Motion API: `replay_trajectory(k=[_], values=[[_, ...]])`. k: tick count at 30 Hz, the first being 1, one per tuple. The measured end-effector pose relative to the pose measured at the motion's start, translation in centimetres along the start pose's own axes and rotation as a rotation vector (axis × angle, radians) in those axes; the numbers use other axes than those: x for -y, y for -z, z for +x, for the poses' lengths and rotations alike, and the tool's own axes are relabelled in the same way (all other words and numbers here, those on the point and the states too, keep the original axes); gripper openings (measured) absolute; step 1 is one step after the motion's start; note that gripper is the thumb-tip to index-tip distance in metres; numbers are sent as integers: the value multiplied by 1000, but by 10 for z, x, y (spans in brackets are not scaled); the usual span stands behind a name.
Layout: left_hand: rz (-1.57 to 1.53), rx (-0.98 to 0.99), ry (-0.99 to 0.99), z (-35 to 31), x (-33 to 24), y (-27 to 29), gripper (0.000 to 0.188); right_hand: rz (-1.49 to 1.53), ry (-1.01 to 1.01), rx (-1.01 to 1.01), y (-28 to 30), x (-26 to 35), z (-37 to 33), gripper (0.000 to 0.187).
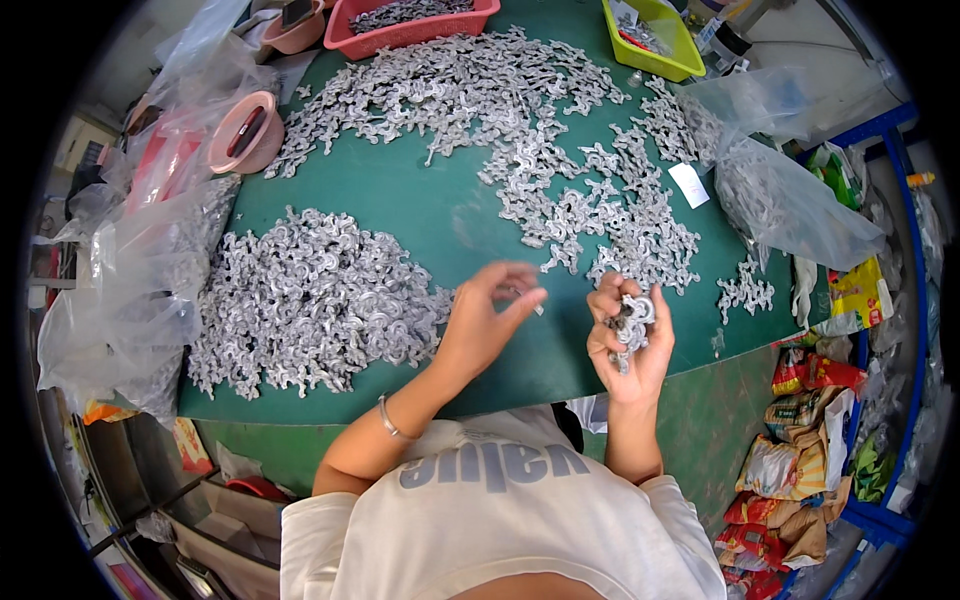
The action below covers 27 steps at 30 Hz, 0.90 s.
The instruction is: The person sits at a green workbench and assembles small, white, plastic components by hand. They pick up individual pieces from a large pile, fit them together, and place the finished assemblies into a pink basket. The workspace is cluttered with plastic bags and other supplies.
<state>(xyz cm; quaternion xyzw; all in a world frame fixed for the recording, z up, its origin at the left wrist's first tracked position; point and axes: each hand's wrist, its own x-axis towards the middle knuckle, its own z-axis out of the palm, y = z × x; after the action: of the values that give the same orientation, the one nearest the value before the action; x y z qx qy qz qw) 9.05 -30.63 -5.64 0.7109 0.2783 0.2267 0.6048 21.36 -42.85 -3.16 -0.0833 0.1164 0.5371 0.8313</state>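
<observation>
My right hand [640, 345] is closed around several small grey metal castings [632, 322], held palm up above the near part of the green table. To its left, my left hand [490, 310] hovers with curled fingers, smeared by motion. A small greyish bit shows by its thumb, too blurred to name. Left of that hand lies a big dense heap of the same curved castings [310, 300]. Beyond my right hand, more castings [640, 235] spread loosely and join a wide band of them [450, 90] across the far side.
A red basket [410, 35] with metal pieces and a yellow-green basket [655, 45] stand at the back. A pink bowl [247, 135] and plastic bags [130, 290] line the left edge. Another bag of castings [790, 195] and a white paper slip [689, 186] lie right.
</observation>
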Motion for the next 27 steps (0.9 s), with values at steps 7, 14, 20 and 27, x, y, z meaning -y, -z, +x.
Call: replay_trajectory(k=[7,14,20,27], values=[[665,-231,-247,50,41,-29,25,-147,56,63,21,20,7,18],[-10,-298,-11,54,38,-19,19,-709,247,-138,21,25,7,15],[-713,-137,279,45,23,-5,23,-832,234,-75,22,21,5,27],[-718,-91,338,38,24,-14,22,-863,219,-55,19,18,5,25]])
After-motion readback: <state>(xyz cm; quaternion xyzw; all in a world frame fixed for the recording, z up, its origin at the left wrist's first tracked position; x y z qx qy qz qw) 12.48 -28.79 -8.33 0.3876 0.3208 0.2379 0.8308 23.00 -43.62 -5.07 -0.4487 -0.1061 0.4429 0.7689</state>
